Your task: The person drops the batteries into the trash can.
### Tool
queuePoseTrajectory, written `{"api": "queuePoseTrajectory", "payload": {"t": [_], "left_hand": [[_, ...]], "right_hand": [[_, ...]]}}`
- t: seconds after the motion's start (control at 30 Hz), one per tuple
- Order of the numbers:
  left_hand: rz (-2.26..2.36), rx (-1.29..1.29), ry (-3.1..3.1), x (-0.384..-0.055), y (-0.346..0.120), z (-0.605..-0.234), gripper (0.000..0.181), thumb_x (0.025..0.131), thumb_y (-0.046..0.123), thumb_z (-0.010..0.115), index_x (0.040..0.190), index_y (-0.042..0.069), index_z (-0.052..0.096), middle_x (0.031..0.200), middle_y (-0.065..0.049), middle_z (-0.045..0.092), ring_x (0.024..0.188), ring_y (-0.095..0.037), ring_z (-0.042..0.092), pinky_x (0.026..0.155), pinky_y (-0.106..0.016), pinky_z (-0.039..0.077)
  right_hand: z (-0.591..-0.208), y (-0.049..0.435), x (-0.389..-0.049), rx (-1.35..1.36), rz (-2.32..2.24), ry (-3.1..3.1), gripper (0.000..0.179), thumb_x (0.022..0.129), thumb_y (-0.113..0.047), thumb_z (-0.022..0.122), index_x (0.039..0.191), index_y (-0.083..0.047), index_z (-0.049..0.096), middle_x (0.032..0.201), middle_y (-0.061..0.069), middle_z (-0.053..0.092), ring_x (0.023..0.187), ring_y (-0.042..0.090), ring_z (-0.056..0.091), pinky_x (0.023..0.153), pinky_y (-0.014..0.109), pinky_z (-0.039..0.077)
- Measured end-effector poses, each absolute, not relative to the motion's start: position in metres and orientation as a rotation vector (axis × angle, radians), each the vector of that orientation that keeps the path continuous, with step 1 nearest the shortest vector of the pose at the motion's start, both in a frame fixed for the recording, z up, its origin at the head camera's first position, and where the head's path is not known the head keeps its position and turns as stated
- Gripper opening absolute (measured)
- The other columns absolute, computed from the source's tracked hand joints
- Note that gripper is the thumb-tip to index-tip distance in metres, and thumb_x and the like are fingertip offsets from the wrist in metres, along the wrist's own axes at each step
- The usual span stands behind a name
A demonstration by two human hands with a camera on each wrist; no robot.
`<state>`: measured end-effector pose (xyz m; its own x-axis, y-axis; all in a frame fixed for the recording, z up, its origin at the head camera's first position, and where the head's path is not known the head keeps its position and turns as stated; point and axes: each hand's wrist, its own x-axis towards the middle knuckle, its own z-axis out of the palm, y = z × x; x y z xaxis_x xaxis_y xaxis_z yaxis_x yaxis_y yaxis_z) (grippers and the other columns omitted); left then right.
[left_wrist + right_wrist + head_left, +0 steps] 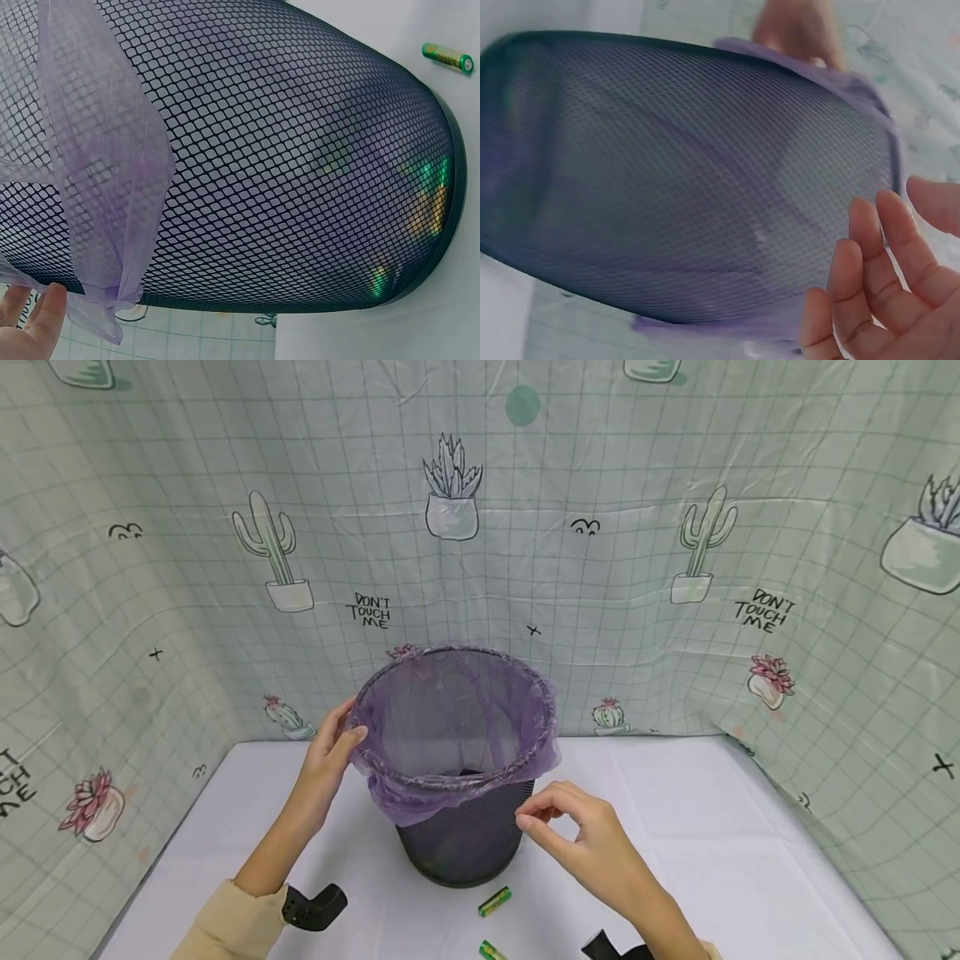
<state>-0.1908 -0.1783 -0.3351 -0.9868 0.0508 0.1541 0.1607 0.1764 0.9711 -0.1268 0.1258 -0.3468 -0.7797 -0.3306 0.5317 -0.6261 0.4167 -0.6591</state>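
A black mesh waste bin [461,843] stands on the table, tilted slightly, lined with a thin purple bin bag [420,806] folded over its rim. My left hand [330,747] grips the bin's left rim, thumb over the bag edge and fingers outside. Close by the bin's right front side is my right hand [577,827], fingers loosely bent and holding nothing; the right wrist view shows a gap between thumb and fingertips. In front of the bin lies a green battery [495,902]. Blurred green and orange colours show through the mesh near the bin's bottom in the left wrist view.
Another green battery [492,951] lies nearer, cut off by the frame's lower edge. White cloth covers the table [637,877]. A cactus-print curtain [570,568] hangs behind and along both sides. Black wrist-worn devices [315,907] sit near both wrists.
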Motion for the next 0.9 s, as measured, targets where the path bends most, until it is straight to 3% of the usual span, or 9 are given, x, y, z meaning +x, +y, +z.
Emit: {"api": "queuePoseTrajectory", "payload": {"t": [0.27,0.57,0.73,0.9], "left_hand": [[-1.952,-0.211,-2.347,-0.192,-0.178,-0.335,0.059,0.099,0.022,0.039,0.149,0.007,0.013,0.156,-0.015,0.005,0.144,-0.03,0.006,0.115,-0.053,0.013],[-1.951,-0.207,-2.339,-0.192,-0.178,-0.335,0.058,0.098,0.021,0.039,0.149,0.006,0.015,0.156,-0.015,0.006,0.144,-0.029,0.007,0.115,-0.052,0.014],[-1.951,-0.2,-2.346,-0.192,-0.178,-0.335,0.058,0.099,0.022,0.039,0.149,0.007,0.015,0.156,-0.014,0.007,0.144,-0.028,0.007,0.115,-0.052,0.014],[-1.954,-0.206,-2.344,-0.192,-0.179,-0.335,0.058,0.099,0.023,0.039,0.149,0.008,0.014,0.156,-0.014,0.006,0.144,-0.029,0.006,0.115,-0.054,0.013]], "right_hand": [[-0.389,0.127,-0.122,0.845,1.367,-2.498,0.004,0.088,-0.022,0.063,0.091,-0.022,0.065,0.086,-0.013,0.062,0.079,0.001,0.053,0.069,0.02,0.047],[-0.432,0.13,-0.119,0.865,1.433,-2.725,0.018,0.086,-0.027,0.065,0.095,-0.011,0.062,0.089,-0.001,0.062,0.079,0.002,0.05,0.069,0.022,0.046],[-0.449,0.132,-0.119,0.831,1.526,-2.878,0.028,0.082,-0.022,0.07,0.1,-0.003,0.061,0.092,0.0,0.059,0.079,0.007,0.048,0.067,0.022,0.044],[-0.465,0.129,-0.117,0.763,1.548,-3.014,0.028,0.077,-0.015,0.073,0.099,-0.003,0.062,0.087,-0.002,0.055,0.076,0.006,0.045,0.066,0.021,0.041]]}}
